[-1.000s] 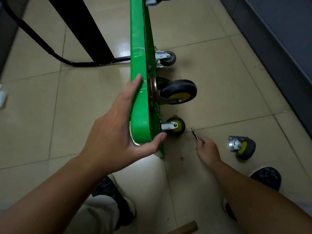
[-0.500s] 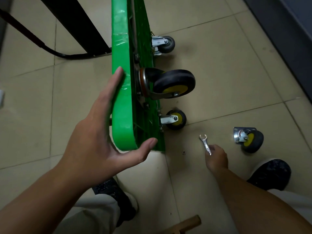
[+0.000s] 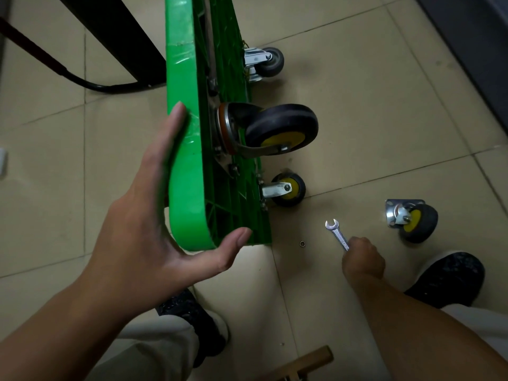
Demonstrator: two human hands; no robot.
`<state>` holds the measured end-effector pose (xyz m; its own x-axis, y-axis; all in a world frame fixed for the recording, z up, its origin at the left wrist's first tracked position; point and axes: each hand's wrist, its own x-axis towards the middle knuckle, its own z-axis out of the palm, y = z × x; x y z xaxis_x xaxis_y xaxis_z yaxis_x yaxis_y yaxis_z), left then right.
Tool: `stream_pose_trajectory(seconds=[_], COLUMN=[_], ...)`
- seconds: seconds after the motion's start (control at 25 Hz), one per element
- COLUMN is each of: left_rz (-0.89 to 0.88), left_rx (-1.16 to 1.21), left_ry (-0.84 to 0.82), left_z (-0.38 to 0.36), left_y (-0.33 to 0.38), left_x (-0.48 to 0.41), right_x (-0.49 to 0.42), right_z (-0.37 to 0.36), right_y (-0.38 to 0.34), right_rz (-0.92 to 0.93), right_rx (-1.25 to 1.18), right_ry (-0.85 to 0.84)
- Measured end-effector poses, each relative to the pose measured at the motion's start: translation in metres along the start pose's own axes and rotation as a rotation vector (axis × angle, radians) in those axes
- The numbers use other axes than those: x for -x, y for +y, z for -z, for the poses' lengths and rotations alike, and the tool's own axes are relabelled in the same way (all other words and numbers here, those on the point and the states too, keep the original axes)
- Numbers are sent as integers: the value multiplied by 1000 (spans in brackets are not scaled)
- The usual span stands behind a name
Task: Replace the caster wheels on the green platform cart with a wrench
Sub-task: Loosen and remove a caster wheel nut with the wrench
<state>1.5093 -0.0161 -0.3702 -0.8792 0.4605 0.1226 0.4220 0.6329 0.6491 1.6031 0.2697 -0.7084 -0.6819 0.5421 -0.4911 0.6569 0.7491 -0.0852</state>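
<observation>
- The left hand (image 3: 137, 243) and right hand (image 3: 362, 259) are bare; the left thumbnail is short and plain.
- The left forearm (image 3: 55, 325) and right forearm (image 3: 426, 334) are uncovered down to the frame's lower edge.
- The trousers (image 3: 148, 350) are light, off-white, loose and softly creased.
- The left shoe (image 3: 189, 317) and right shoe (image 3: 450, 279) are black speckled knit with white sole rims.

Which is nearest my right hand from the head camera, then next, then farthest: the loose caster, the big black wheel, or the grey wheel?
1. Loose caster, on the floor just right of the right hand holding the wrench.
2. Big black wheel, mounted on the cart, up and left.
3. Grey wheel, at the cart's far end.
</observation>
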Motion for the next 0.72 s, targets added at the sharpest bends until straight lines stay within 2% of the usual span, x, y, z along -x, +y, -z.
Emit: stream_pose_trajectory(seconds=[0.08,0.28,0.4,0.52,0.6,0.72], left_rz=[5,2,12,33,68,115], left_rx=[6,-18,-7,29,80,106], left_ry=[-5,-24,-30,-37,-25,-2], left_z=[1,1,4,8,9,10], left_y=[-1,0,2,4,6,8], left_x=[1,0,2,7,9,12], right_x=[0,-8,-14,-19,-16,17], right_z=[-3,2,29,89,140,204], right_y=[0,1,-12,-33,-57,-102], right_rz=[-10,-50,-123,-162,-69,253], right_rx=[46,-45,-292,-510,-569,-580], right_ry=[-22,-66,17,129,139,-70])
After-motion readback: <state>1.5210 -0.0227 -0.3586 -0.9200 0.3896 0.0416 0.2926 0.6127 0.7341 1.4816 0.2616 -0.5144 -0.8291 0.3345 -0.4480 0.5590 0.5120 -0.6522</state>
